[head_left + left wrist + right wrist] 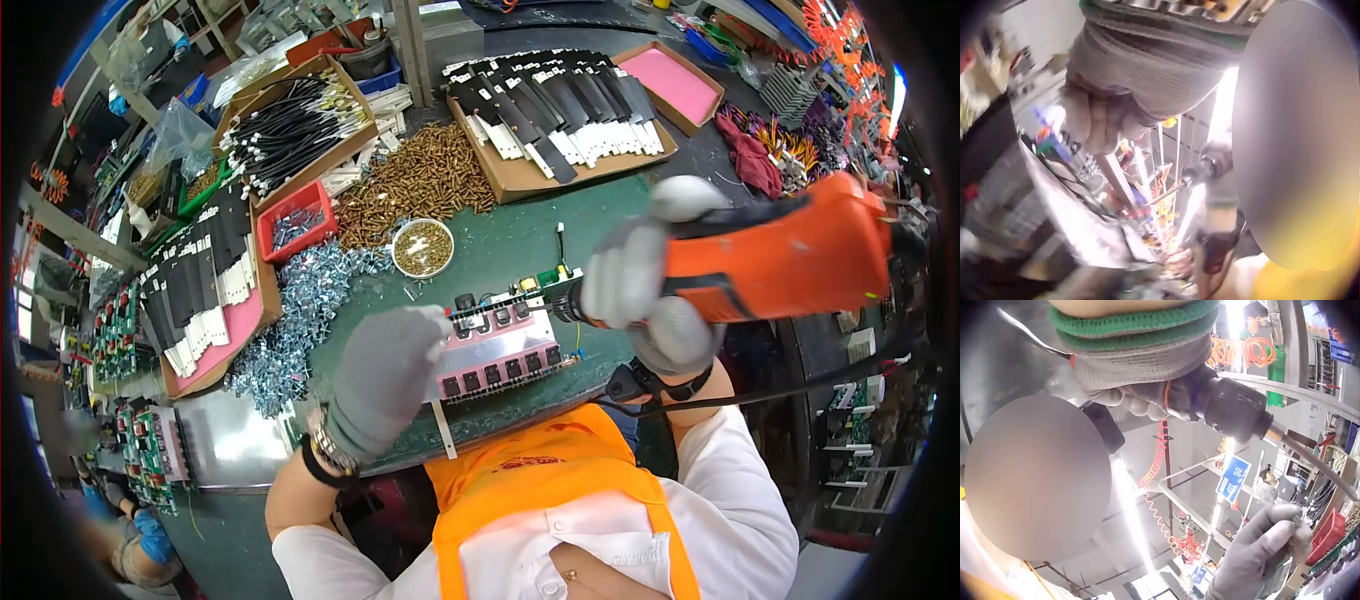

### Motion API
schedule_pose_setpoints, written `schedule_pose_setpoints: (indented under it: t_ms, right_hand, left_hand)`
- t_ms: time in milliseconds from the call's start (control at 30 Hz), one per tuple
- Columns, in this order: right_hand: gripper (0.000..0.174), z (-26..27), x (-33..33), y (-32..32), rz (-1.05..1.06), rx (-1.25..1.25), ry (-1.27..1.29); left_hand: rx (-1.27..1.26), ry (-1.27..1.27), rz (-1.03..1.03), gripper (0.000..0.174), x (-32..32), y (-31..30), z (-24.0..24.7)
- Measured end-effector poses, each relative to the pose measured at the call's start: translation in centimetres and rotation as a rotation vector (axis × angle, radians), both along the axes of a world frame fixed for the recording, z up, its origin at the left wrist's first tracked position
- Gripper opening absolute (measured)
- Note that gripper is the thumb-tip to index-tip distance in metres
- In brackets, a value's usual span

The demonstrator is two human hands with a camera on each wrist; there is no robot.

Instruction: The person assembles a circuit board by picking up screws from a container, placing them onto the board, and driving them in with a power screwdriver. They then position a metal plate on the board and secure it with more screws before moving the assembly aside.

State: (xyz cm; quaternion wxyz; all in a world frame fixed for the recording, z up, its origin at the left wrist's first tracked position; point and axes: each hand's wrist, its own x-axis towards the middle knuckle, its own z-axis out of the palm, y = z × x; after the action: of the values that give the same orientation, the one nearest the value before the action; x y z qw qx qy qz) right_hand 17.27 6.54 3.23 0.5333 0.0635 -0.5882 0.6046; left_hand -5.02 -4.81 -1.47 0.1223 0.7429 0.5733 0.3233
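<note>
My gloved right hand [640,275] grips an orange power drill [780,255] by its handle, with the chuck [1235,409] and long bit [1316,462] pointing left. The bit reaches over a circuit board assembly [490,350] with a silver plate, pink edges and rows of black components. My gloved left hand [385,375] is at the assembly's left end, fingers curled. In the right wrist view its thumb and fingertips pinch a small dark part [1297,520], whose kind is mostly hidden. A white strip [444,430] sticks out below the assembly.
Behind the assembly are a white bowl [423,248] of small brass screws, a heap of brass parts [420,180] and a red bin [297,220]. Silver clips [290,330] lie at left. Cardboard trays [570,165] hold black-and-white strips. The drill's black cord [780,390] trails right.
</note>
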Motion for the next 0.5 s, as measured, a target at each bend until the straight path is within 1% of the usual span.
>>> schedule_pose_setpoints:
  t_ms: [33, 67, 100, 133, 167, 200, 233, 267, 300, 333, 367, 400, 467, 500]
  right_hand:
    - [0.065, -0.4, 0.2, 0.3, -0.004, -0.003, 0.000]
    - [0.064, -0.7, 0.6, 0.7, -0.045, 0.054, -0.128]
    - [0.064, -0.9, 0.7, 0.9, -0.084, 0.112, -0.255]
    - [0.064, -0.5, 0.4, 0.9, -0.083, 0.110, -0.253]
    - [0.064, 0.1, -0.3, 0.7, 0.001, 0.017, -0.165]
    - [0.065, 0.4, -0.7, 0.3, 0.084, -0.080, -0.079]
    - [0.065, 0.4, -1.1, -0.1, 0.084, -0.087, -0.081]
    - [0.061, 0.4, -1.5, -0.2, 0.091, -0.129, -0.062]
    - [0.059, 0.6, -1.6, -0.4, 0.095, -0.166, -0.040]
    - [0.058, 1.1, -1.2, -0.7, -0.032, -0.117, -0.273]
    - [0.058, 0.9, -1.5, -0.9, 0.038, -0.293, -0.304]
    - [0.058, 1.1, -1.5, -0.7, 0.037, -0.245, -0.285]
    - [0.057, 1.4, -1.1, -0.7, 0.033, -0.197, -0.265]
    - [0.060, 1.6, -0.8, -0.8, 0.042, -0.186, -0.225]
  left_hand:
    - [0.104, 0.136, -0.021, 0.018, 0.4, -0.9, -0.3]
    - [-0.012, 0.213, 0.024, 0.020, 0.6, -1.7, -1.5]
    - [-0.014, 0.214, 0.024, 0.020, 0.7, -2.2, -2.0]
    - [0.012, 0.279, 0.030, 0.022, 0.9, -2.4, -2.1]
    - [0.036, 0.346, 0.034, 0.024, 1.1, -2.4, -2.1]
    - [0.028, 0.346, 0.031, 0.024, 1.4, -2.6, -2.3]
    - [0.025, 0.377, 0.035, 0.024, 1.8, -2.8, -2.5]
    - [0.029, 0.411, 0.042, 0.024, 2.0, -2.8, -2.7]
    - [0.033, 0.414, 0.045, 0.024, 2.0, -2.9, -2.7]
    - [0.034, 0.376, 0.043, 0.024, 1.9, -3.0, -2.6]
    - [0.037, 0.337, 0.041, 0.024, 1.8, -2.9, -2.6]
    - [0.042, 0.342, 0.038, 0.024, 1.4, -2.8, -2.7]
    - [0.018, 0.137, 0.028, 0.015, 0.5, -2.3, -2.8]
    - [0.022, 0.138, 0.028, 0.015, 0.5, -2.2, -2.5]
